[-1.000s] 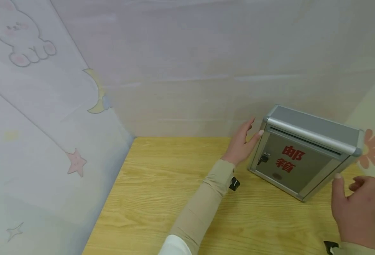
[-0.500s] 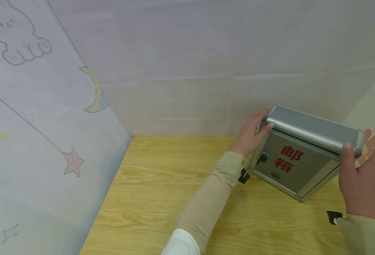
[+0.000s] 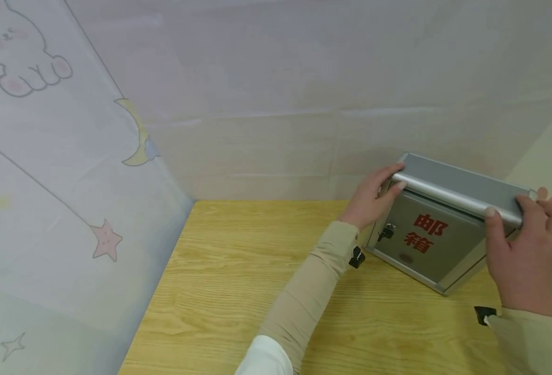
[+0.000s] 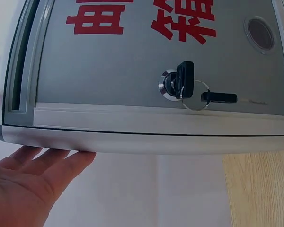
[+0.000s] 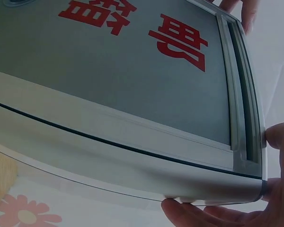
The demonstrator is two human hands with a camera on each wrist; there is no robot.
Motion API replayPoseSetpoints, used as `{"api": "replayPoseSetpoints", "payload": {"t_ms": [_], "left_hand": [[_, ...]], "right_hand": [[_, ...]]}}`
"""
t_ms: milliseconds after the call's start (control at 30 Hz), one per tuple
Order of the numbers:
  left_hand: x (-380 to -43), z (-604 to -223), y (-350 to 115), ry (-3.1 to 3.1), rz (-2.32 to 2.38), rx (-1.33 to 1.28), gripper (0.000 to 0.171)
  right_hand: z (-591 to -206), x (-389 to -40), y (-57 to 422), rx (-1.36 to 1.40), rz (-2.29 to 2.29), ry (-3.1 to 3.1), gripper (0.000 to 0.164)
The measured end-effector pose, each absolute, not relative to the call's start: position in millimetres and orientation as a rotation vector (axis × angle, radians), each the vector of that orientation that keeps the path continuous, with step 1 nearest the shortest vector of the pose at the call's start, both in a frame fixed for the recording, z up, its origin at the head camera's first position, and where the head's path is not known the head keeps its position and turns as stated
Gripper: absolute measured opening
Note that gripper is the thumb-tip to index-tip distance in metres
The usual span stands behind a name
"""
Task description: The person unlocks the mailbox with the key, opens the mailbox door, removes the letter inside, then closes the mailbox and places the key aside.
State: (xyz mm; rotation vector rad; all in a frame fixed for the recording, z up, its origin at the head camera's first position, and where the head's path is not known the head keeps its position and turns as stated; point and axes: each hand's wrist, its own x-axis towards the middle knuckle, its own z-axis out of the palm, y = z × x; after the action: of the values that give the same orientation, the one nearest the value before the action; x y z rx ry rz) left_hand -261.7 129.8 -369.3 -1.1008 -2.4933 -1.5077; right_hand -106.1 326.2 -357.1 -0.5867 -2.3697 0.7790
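A silver-grey metal mailbox [image 3: 458, 255] with red characters stands upright on the wooden table, turned at an angle. My left hand [image 3: 368, 204] grips its upper left corner, thumb on the front top edge and fingers along the side. At the upper right corner my right hand [image 3: 530, 255] holds on, its thumb on the front edge and fingers around the top and side. The left wrist view shows a key [image 4: 184, 80] in the door lock, with a second key [image 4: 220, 97] hanging from the ring. Above the door runs a narrow slot [image 4: 20, 66].
The wooden table [image 3: 238, 271] meets a pale wall covering [image 3: 276, 104] just behind the mailbox. Another wall sheet with a rabbit [image 3: 34, 52], moon and star print borders the table on the left.
My left hand has closed in on the box's upper left corner. My right hand has come up from beside the box onto its upper right corner. The mailbox stays in place.
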Motion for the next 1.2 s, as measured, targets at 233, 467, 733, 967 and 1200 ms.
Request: {"api": "replayPoseSetpoints", "payload": {"t_ms": [233,467,733,967,1200], "left_hand": [[-267,-367,121,-2.458,-1.577,-1.081,0.044],[-267,-367,110,-2.483,-1.477,-1.107,0.044],[-268,-370,88,-2.490,-1.505,-1.039,0.045],[-265,-376,63,-2.453,-1.528,-0.957,0.044],[-260,-379,34,-2.397,-1.528,-0.881,0.044]], "right_hand": [[-356,-111,325,-0.499,0.756,-2.410,0.058],[-357,-115,325,-0.432,0.781,-2.427,0.058],[-362,-127,317,-0.298,0.787,-2.431,0.057],[-364,-139,306,-0.130,0.843,-2.430,0.055],[-365,-151,287,-0.010,0.849,-2.436,0.054]]}}
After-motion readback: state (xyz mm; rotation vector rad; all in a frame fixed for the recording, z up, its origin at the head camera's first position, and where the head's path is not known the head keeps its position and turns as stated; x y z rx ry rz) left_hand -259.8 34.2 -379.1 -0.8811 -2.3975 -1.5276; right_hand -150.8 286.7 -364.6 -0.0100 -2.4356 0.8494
